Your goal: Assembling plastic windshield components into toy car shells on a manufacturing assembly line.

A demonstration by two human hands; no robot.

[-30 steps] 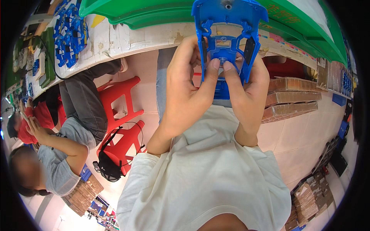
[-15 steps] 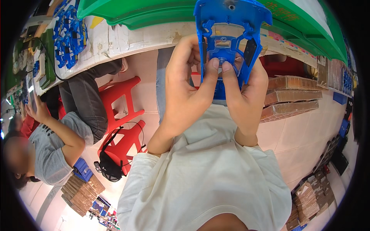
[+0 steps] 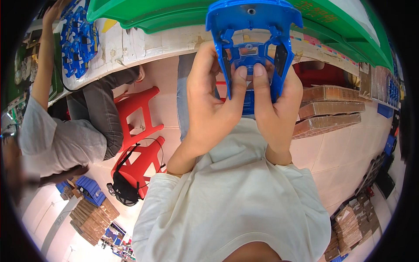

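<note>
A blue plastic shell (image 3: 262, 22), shaped like a toy car body, is held up in front of me with its hollow inner side facing me. It has window-like openings, screw posts and a dark panel inside each side wall. My left hand (image 3: 211, 98) grips its left side, and my right hand (image 3: 277, 102) grips its right side. Both thumbs press side by side on the lower middle part of the shell. Most of the other fingers are hidden behind it.
A green tray (image 3: 166, 17) rests on the white bench (image 3: 135, 46) beyond the shell. Several blue parts (image 3: 79, 41) lie at its left. A co-worker (image 3: 65, 135) sits at left near red stools (image 3: 142, 115). Cardboard boxes (image 3: 329, 109) are stacked at right.
The shell's upper end has shifted slightly left and tilted in my hands, while both thumbs stay on it. The co-worker at left has stretched an arm toward the far bench.
</note>
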